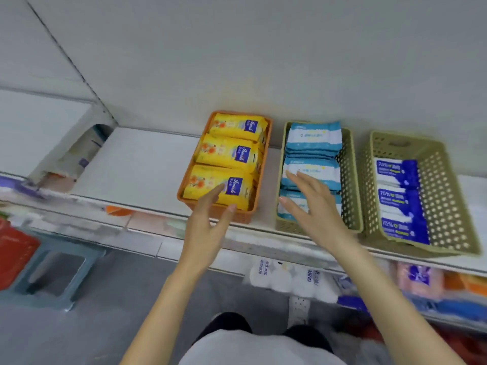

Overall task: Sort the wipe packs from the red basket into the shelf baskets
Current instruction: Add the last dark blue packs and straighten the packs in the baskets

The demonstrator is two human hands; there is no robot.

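Three baskets stand on a white shelf. An orange basket (259,177) holds yellow wipe packs (226,152). To its right, a beige basket (351,180) is filled with light blue packs (313,139). A second, wider beige basket (445,198) carries dark blue packs (399,196). My left hand (208,219) reaches with straight fingers to the front of the orange basket, fingertips at the nearest yellow pack. My right hand (308,201) hovers flat and open over the light blue packs. Both hands hold nothing. The red basket (13,251) is at the far left, low, on a grey-blue stool (58,275).
Bare white shelf surface (137,164) lies left of the orange basket. A tilted pack (79,154) leans at the shelf's far left. Lower shelves below hold white rolls (287,277) and pink packs (419,279). Grey floor is under me.
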